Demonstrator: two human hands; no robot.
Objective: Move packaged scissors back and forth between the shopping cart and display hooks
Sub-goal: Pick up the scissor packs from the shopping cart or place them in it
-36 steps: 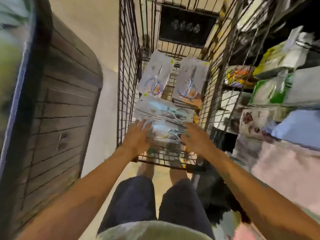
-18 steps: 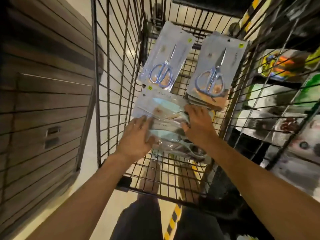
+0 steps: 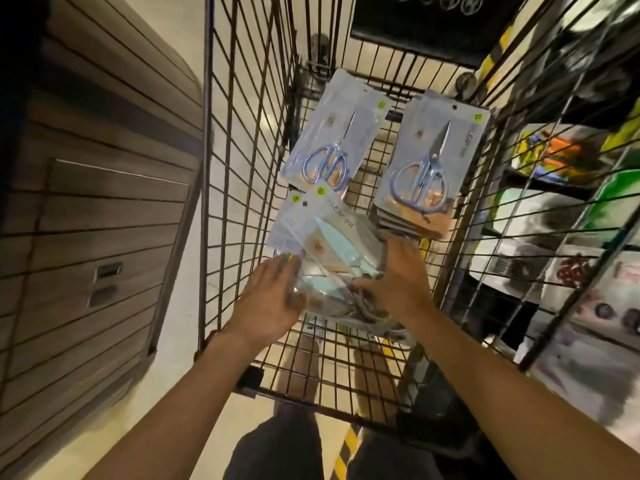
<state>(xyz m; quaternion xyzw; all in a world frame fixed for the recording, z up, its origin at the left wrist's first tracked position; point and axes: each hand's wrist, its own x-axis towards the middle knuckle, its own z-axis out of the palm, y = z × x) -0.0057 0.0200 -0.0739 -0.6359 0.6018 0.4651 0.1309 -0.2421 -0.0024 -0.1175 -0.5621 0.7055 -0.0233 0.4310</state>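
The top scissors package (image 3: 332, 230) in the near stack carries the printed word "LEAF", followed by blurred characters. Yellow corner stickers (image 3: 322, 191) bear marks too small to read.

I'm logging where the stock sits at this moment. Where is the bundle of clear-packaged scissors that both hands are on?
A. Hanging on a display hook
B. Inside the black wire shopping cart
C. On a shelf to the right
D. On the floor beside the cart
B: the left hand and right hand flank the bundle of clear-packaged scissors within the walls of the black wire shopping cart.
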